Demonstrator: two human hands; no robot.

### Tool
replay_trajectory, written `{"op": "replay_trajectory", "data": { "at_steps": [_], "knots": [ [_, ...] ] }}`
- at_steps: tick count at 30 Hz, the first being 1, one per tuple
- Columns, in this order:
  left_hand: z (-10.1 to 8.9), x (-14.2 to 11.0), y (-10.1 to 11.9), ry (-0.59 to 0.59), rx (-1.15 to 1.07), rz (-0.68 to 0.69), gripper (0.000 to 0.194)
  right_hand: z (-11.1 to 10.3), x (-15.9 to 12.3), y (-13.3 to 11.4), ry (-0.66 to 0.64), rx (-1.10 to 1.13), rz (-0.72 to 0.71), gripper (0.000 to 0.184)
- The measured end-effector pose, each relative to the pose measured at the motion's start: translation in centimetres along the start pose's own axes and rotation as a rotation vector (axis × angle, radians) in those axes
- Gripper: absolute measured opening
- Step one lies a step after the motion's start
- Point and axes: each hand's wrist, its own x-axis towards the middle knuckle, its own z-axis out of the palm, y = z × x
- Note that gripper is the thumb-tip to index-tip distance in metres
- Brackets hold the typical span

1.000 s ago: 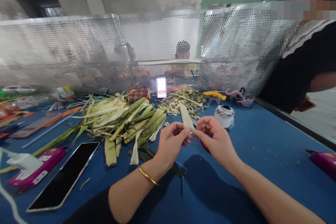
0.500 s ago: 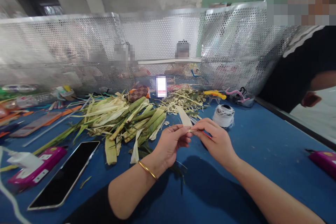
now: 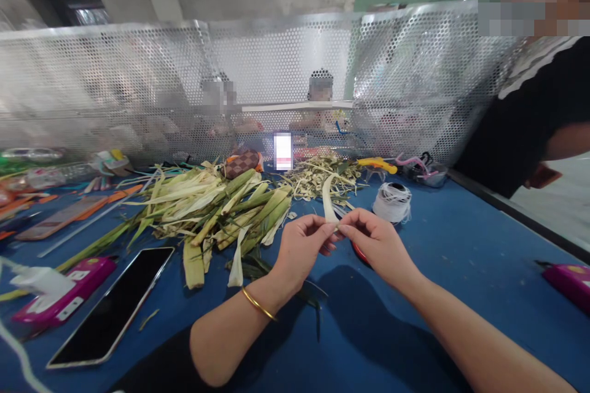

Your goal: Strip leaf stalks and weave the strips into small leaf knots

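Between my two hands a pale strip of corn husk stands up, its upper end curled over. My left hand, with a gold bangle at the wrist, pinches the lower end between thumb and forefinger. From the other side my right hand pinches the same end, fingertips almost touching the left ones. Part of a red-handled tool shows under the right hand, mostly hidden. Left of my hands lies a heap of green and cream corn husks. A spool of white string stands beyond my right hand.
A smartphone and a magenta power strip lie at left. Husk scraps, a brown checked pouch and a yellow-handled tool sit before the perforated screen. A person in dark clothing is at right.
The husk strip went from flat and wide to narrower and curled at the top. My right hand's fingers shifted at its lower end, while my left hand kept its pinch.
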Motion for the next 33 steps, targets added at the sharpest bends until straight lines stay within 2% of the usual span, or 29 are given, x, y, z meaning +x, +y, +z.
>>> {"op": "replay_trajectory", "data": {
  "at_steps": [6, 10, 12, 17, 23, 28, 33],
  "knots": [
    [0.12, -0.04, 0.02, -0.006, 0.047, 0.019, 0.013, 0.07, -0.04, 0.11, 0.066, -0.032, -0.005, 0.013],
    [0.14, -0.12, -0.04, 0.003, 0.071, 0.019, 0.014, 0.15, -0.14, 0.2, 0.065, 0.059, -0.008, 0.013],
    [0.1, -0.21, 0.03, 0.005, 0.052, 0.005, 0.014, 0.15, -0.23, 0.15, 0.07, 0.079, -0.033, 0.013],
    [-0.14, -0.35, 0.33, -0.018, -0.049, -0.096, 0.016, 0.0, -0.32, -0.16, 0.07, -0.033, -0.146, 0.012],
    [-0.32, -0.11, 0.18, -0.023, -0.148, -0.146, 0.014, -0.13, -0.35, -0.34, 0.051, -0.092, -0.172, 0.009],
    [-0.18, -0.19, 0.32, -0.021, -0.099, -0.107, 0.009, 0.04, -0.25, 0.09, 0.065, -0.022, -0.077, 0.011],
    [0.01, -0.35, 0.48, -0.011, 0.036, 0.008, 0.006, 0.07, -0.01, 0.11, -0.008, 0.266, 0.119, 0.026]
  ]
}}
